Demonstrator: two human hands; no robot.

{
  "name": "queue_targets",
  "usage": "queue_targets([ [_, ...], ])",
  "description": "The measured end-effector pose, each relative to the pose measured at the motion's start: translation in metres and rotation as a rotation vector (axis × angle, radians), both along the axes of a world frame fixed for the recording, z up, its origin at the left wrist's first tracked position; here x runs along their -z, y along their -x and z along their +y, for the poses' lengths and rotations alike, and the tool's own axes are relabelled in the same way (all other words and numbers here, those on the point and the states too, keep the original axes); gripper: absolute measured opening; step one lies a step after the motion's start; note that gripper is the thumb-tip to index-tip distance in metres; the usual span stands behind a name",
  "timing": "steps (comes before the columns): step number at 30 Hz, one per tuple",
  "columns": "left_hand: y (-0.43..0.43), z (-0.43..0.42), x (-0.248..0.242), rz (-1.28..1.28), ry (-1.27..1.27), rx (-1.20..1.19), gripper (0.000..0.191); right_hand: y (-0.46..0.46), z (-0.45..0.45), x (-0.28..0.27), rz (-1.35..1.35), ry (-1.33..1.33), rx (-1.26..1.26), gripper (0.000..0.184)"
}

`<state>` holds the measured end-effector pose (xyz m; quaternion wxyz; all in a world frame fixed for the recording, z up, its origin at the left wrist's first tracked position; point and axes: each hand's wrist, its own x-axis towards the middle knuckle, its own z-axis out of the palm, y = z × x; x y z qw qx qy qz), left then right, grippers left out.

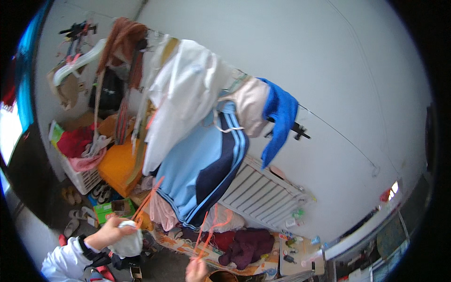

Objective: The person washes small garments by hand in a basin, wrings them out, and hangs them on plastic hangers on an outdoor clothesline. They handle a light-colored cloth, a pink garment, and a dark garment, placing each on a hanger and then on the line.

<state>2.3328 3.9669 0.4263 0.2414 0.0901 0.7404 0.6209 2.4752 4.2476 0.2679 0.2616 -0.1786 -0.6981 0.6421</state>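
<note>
My left hand [114,232] grips a bunched white cloth [129,244] together with a thin orange piece [147,201] that looks like a clothes hanger. Farther right, at the lower edge, my right hand [196,270] pinches another thin orange loop [211,229], also hanger-like; blur hides its full shape. Beyond both hands, light blue and navy trousers [197,165] with side stripes hang from a line. A white garment [188,91] partly covers them. To their right hang a pale garment [248,102] and a bright blue cloth [280,112].
A white radiator [264,192] stands against the wall behind a bed [190,243] bearing a dark purple garment [248,246]. At left are a white basket [82,178] of clothes, a green box [109,211] and shoes [72,227]. A small table [299,266] holds several items.
</note>
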Motion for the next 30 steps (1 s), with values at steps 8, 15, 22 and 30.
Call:
queue_targets([
  [8,-0.038,0.022,0.026,0.166,0.009,0.249,0.058,-0.016,-0.098,0.055,-0.144,-0.215,-0.446,0.020],
  [15,-0.062,-0.036,0.036,0.336,0.182,0.107,0.047,-0.014,-0.177,0.062,0.065,-0.460,-0.820,0.023],
  [22,-0.120,-0.191,0.033,0.383,0.464,-0.264,0.035,-0.007,-0.285,0.014,-0.186,-0.580,-1.483,0.025],
  [30,-0.251,-0.424,0.067,0.432,0.504,-0.839,0.019,-0.014,-0.542,-0.056,-0.232,-0.025,-1.542,0.015],
])
